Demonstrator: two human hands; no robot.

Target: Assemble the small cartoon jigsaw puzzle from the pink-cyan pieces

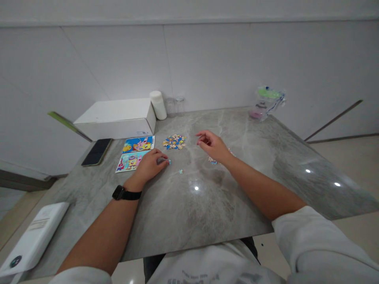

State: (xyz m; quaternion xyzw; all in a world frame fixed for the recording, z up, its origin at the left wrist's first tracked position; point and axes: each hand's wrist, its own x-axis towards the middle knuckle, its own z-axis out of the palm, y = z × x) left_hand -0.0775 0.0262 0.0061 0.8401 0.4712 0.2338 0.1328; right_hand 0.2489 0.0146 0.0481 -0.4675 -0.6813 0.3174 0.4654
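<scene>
My left hand [151,165], with a dark watch on its wrist, rests low over the table. A small light-blue jigsaw puzzle piece [169,161] shows at its pinched thumb and fingertips. Under and beside that hand lie two picture cards, a blue one [134,144] and a paler one [126,163], both with cartoon figures. My right hand [213,145] hovers with fingers loosely bent and apart, nothing visible in them. Behind it, a second group of puzzle pieces [212,161] is partly hidden. Between the hands sit a heap of puzzle pieces [174,141] and one loose piece [181,171].
Along the back stand a white box [115,116], a white bottle [158,105] and two clear glasses [179,105]. A phone [97,152] lies at the left, a white flat case [35,236] nearer me. A clear plastic bag [266,104] sits at the far right corner.
</scene>
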